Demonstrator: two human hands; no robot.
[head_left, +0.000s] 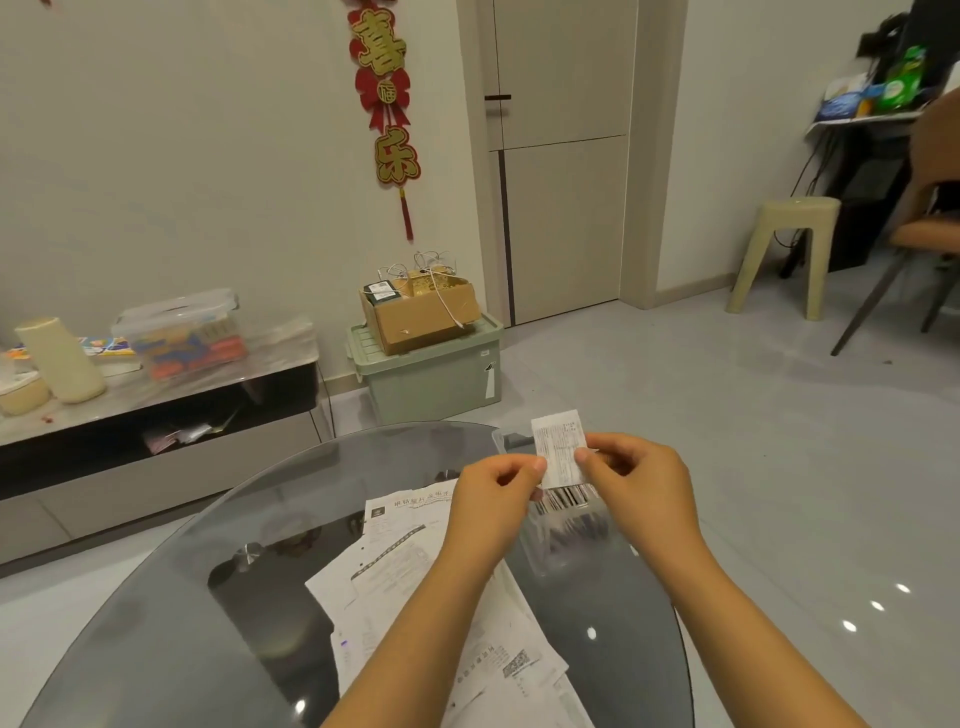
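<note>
Head view, left hand (493, 486), right hand (631, 478) pinching slip (558, 447)

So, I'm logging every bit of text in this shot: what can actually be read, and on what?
"福": on the bow of the red wall hanging.
"乐": gold character at its lower end; the one above the bow looks like "喜".
slip, pinched by the left hand and right hand: print too small.
barcode under it: digits unreadable.
papers on the glass table: headings blurred.
</note>
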